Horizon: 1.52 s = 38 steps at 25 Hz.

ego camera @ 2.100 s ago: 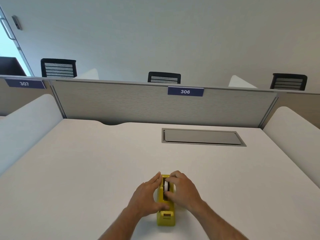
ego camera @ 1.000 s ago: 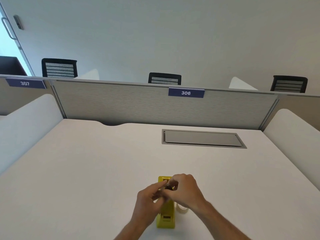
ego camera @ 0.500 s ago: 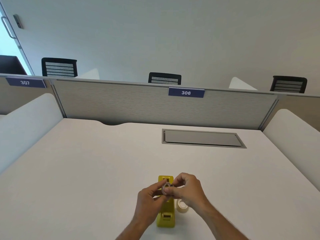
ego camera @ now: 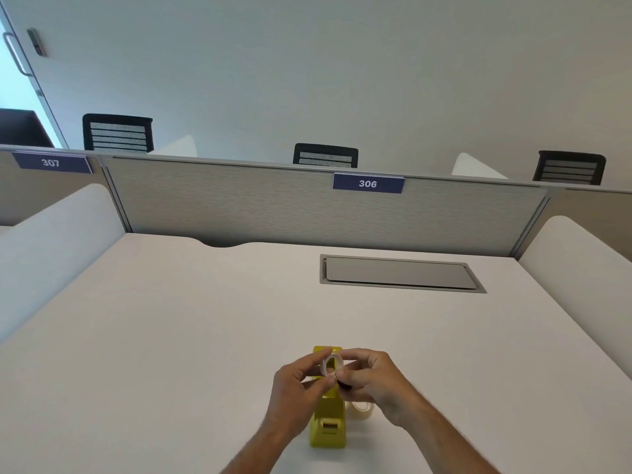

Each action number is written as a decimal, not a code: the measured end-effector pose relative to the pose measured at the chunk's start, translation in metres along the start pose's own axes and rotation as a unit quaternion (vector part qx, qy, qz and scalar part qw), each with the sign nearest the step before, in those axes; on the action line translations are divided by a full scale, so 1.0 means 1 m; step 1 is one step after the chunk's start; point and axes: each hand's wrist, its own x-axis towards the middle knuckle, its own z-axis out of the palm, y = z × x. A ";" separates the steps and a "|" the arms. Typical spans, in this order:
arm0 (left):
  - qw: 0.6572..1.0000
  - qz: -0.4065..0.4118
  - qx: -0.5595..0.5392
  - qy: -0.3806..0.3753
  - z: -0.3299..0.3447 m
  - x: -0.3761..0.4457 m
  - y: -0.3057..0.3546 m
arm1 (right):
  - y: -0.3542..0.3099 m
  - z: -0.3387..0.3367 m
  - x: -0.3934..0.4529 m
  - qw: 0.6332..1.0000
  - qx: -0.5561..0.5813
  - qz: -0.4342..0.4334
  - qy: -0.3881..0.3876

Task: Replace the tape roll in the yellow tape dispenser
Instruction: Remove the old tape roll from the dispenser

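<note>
I hold a thin whitish ring of tape or bare core (ego camera: 331, 366) up over the far end of the yellow plastic tape dispenser (ego camera: 327, 426), low in the centre of the frame. My left hand (ego camera: 297, 395) pinches the ring's near edge between thumb and forefinger, the other fingers curled loosely. My right hand (ego camera: 374, 383) is closed round its right side, and something small and dark (ego camera: 343, 385) sits under those fingertips; I cannot tell whether it is the hub that carries the roll.

The dispenser stands on the white desk (ego camera: 171, 336) between my wrists, its cutter end toward me and its cradle partly hidden by my hands. Just to the right of it, partly under my right hand, lies a fuller roll of clear tape (ego camera: 360, 408) flat on the desk.

I judge this to be the swap itself: the ring looks spent and out of the cradle, and the fuller roll is not yet fitted. Next I need to free the ring from whatever it rides on, lay it aside, and take up the fuller roll. That calls for one hand to let go, and for care with winding direction before the roll drops into the cradle.

Higher up, a grey hatch (ego camera: 398, 273) lies in the desk, with a grey partition (ego camera: 273, 206) behind it.
</note>
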 end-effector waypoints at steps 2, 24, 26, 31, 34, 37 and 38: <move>1.000 -0.001 0.002 -0.009 0.000 0.001 0.001 | 0.000 0.001 0.000 1.000 0.005 0.006 0.001; 0.991 -0.016 0.094 0.095 0.031 -0.009 0.026 | 0.004 0.019 0.005 0.974 0.192 0.002 0.119; 0.993 -0.028 0.071 0.087 0.027 -0.006 0.021 | 0.004 0.011 0.010 0.963 0.220 -0.002 0.157; 0.995 -0.067 0.036 0.061 0.017 -0.002 0.015 | 0.015 -0.022 0.025 0.964 0.119 -0.007 0.237; 0.996 -0.073 0.041 0.042 0.014 -0.001 0.012 | 0.028 -0.035 0.033 0.959 -0.074 -0.003 0.273; 0.996 -0.074 0.042 0.034 0.013 -0.001 0.013 | 0.041 -0.045 0.042 0.935 -0.225 0.006 0.273; 0.996 -0.075 0.035 0.034 0.012 -0.001 0.013 | 0.045 -0.048 0.045 0.925 -0.262 0.010 0.274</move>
